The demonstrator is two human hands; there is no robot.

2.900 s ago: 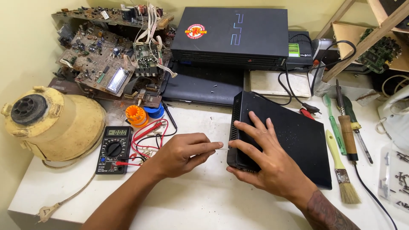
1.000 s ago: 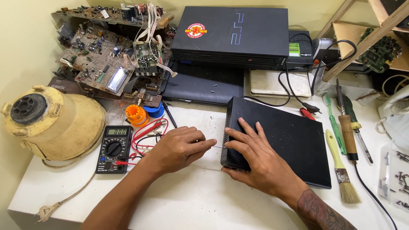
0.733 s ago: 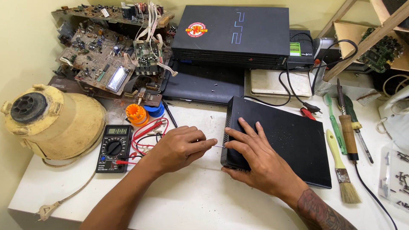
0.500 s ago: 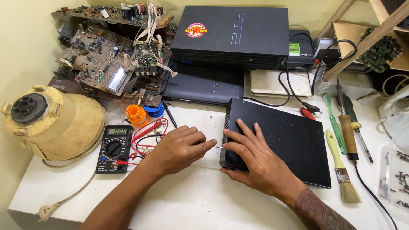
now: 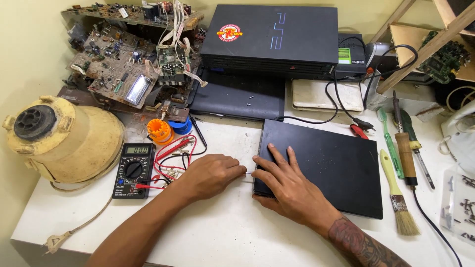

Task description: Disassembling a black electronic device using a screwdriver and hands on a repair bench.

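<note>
Two hands are at work at the near edge of a white counter (image 5: 213, 232). The right hand (image 5: 289, 185) lies flat, fingers spread and unclenched, on the left end of a slim black console (image 5: 331, 165), pressing it down rather than gripping it. The console lies flat under that palm and stretches away to the hand's right, its top speckled with dust. The left hand (image 5: 210, 175) sits just to the left of the right one, loosely curled, with a thin metal tool (image 5: 249, 173) pinched at its fingertips; I think it is a small screwdriver, but it is too fine to be sure. Its tip meets the console's left edge, just beside the right thumb.

Left of the left hand lies a black multimeter (image 5: 131, 163) with red and black leads (image 5: 173, 155) looped between it and the knuckles. Farther left stands a yellowed appliance housing (image 5: 74, 143), its cord and plug (image 5: 57, 241) trailing toward the counter's front edge. Beyond the left hand are an orange spool (image 5: 159, 131) and a blue one (image 5: 180, 126), then bare circuit boards (image 5: 118, 74) heaped at the back. Straight beyond both hands sits a larger black console (image 5: 274, 39) on top of a dark flat case (image 5: 237, 96). To the right of the right hand, past the slim console, lie a paint brush (image 5: 396, 198), a green toothbrush (image 5: 391, 143) and a wooden-handled soldering iron (image 5: 405, 148).
</note>
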